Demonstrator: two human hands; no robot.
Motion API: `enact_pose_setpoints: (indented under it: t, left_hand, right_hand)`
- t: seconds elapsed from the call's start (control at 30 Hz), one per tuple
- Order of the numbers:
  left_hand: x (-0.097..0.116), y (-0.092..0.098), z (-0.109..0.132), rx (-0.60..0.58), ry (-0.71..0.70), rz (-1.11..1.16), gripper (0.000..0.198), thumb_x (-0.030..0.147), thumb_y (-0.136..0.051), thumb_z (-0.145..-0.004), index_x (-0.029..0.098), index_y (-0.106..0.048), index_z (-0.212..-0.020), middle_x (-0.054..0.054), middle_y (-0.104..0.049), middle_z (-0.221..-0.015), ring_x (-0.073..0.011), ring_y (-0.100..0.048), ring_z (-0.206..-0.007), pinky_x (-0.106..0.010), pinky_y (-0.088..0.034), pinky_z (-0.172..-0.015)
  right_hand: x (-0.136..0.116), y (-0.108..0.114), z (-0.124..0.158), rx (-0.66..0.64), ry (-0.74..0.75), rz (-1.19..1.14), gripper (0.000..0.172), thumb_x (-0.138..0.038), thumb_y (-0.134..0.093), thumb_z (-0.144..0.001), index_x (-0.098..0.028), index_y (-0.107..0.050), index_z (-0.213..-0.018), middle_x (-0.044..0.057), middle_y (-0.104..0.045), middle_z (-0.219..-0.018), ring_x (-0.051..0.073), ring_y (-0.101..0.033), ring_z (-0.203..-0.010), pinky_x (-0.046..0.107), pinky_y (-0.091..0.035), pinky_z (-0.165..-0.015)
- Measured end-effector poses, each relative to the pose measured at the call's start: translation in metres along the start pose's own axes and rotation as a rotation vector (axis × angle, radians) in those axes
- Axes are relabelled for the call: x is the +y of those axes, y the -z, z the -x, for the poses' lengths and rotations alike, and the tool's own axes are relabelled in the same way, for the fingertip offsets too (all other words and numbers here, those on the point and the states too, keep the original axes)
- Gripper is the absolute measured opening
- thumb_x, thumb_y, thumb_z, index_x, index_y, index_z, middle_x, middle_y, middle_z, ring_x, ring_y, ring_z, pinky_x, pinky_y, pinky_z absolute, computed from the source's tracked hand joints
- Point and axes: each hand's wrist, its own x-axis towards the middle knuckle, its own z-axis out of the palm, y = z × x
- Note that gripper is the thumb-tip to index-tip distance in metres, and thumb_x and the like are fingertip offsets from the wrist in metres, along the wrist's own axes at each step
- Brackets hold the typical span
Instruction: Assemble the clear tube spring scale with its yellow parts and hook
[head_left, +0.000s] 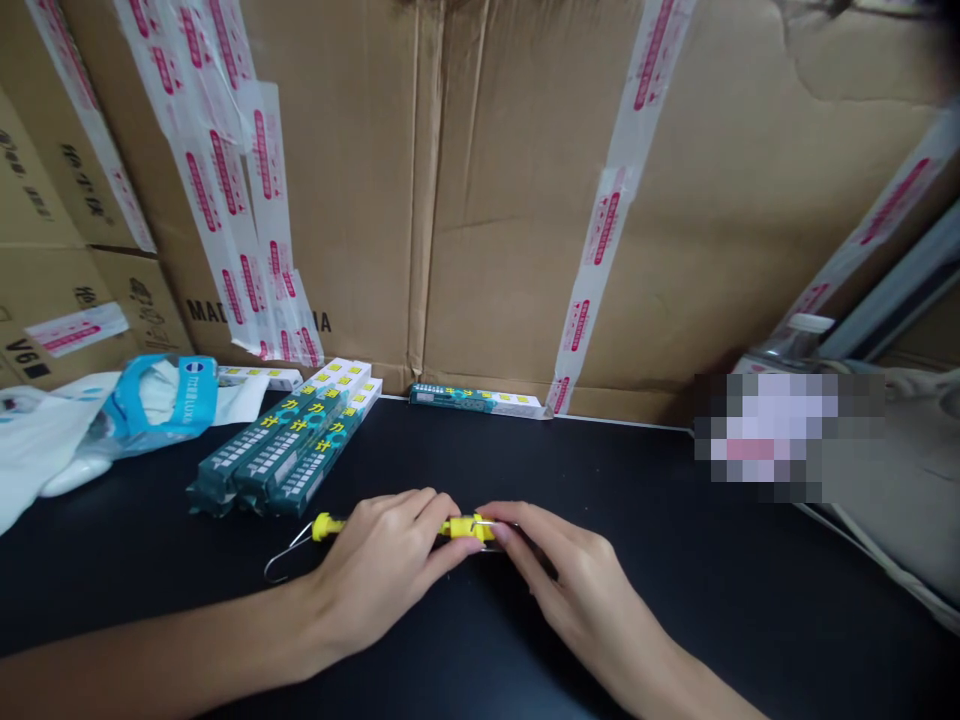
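A slim yellow-and-black tool (471, 527) with a metal hook at its left end lies crosswise just above the black table. My left hand (394, 550) is closed round its middle, with the yellow left end cap and hook sticking out past the palm. At the yellow right end, the thumb and fingers of my right hand (559, 560) pinch a thin metal piece beside the yellow part. The fingertips of both hands are close together. Beyond my left hand lie several long green-and-white boxes (281, 450), side by side and partly stacked.
One more green-and-white box (476, 400) lies against the tall cardboard wall (510, 200). White and blue plastic packaging (161, 410) is at the left. A capped bottle (806, 335), partly blurred out, and a pale bag (892, 480) stand at the right of the black table (637, 480).
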Motion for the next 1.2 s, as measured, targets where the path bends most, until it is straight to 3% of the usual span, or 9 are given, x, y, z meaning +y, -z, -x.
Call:
enact_pose_setpoints:
  t: [0.3, 0.43, 0.67, 0.93, 1.2]
  left_hand:
    - [-0.002, -0.004, 0.002, 0.127, -0.168, 0.097, 0.049, 0.053, -0.035, -0.104, 0.017, -0.064, -0.088, -0.002, -0.068, -0.077, -0.0184, -0.068, -0.069, -0.029, -0.049, -0.058]
    - [-0.003, -0.004, 0.002, 0.119, -0.155, 0.131, 0.04, 0.049, -0.044, -0.103, 0.018, -0.065, -0.091, -0.001, -0.07, -0.079, -0.0186, -0.069, -0.071, -0.028, -0.05, -0.061]
    - [-0.001, -0.002, 0.001, 0.1, -0.133, 0.04, 0.023, 0.039, -0.062, -0.096, 0.017, -0.06, -0.089, -0.001, -0.069, -0.084, -0.0213, -0.069, -0.075, -0.031, -0.05, -0.061]
    - [-0.001, 0.0, 0.003, 0.042, -0.124, 0.002, 0.023, 0.041, -0.064, -0.095, 0.02, -0.057, -0.089, 0.002, -0.062, -0.08, -0.0196, -0.065, -0.072, -0.029, -0.044, -0.058]
    - [0.0, 0.004, 0.001, 0.046, -0.096, 0.022, 0.022, 0.041, -0.064, -0.095, 0.02, -0.059, -0.089, 0.001, -0.061, -0.082, -0.0196, -0.06, -0.078, -0.028, -0.042, -0.058]
  right_hand:
    - [0.002, 0.006, -0.001, -0.213, 0.155, 0.203, 0.028, -0.023, -0.039, -0.105, -0.019, -0.057, -0.126, 0.009, -0.075, -0.106, 0.023, -0.074, -0.088, 0.034, -0.059, -0.075]
    - [-0.001, 0.005, -0.001, -0.238, 0.142, 0.173, 0.033, -0.015, -0.032, -0.104, -0.022, -0.052, -0.128, 0.008, -0.074, -0.106, 0.021, -0.074, -0.087, 0.031, -0.056, -0.071]
    - [-0.009, -0.004, 0.001, -0.215, -0.02, 0.088, 0.03, -0.025, -0.026, -0.107, -0.024, -0.046, -0.129, 0.0, -0.072, -0.086, 0.016, -0.067, -0.062, 0.026, -0.046, -0.059]
    - [-0.001, -0.012, 0.002, -0.17, -0.01, 0.16, 0.031, -0.024, -0.023, -0.105, -0.023, -0.051, -0.092, 0.001, -0.065, -0.071, 0.017, -0.06, -0.055, 0.027, -0.039, -0.055]
    - [-0.001, -0.015, -0.004, -0.111, -0.092, 0.016, 0.034, -0.033, -0.026, -0.106, -0.024, -0.052, -0.087, -0.002, -0.059, -0.069, 0.014, -0.051, -0.053, 0.025, -0.036, -0.055]
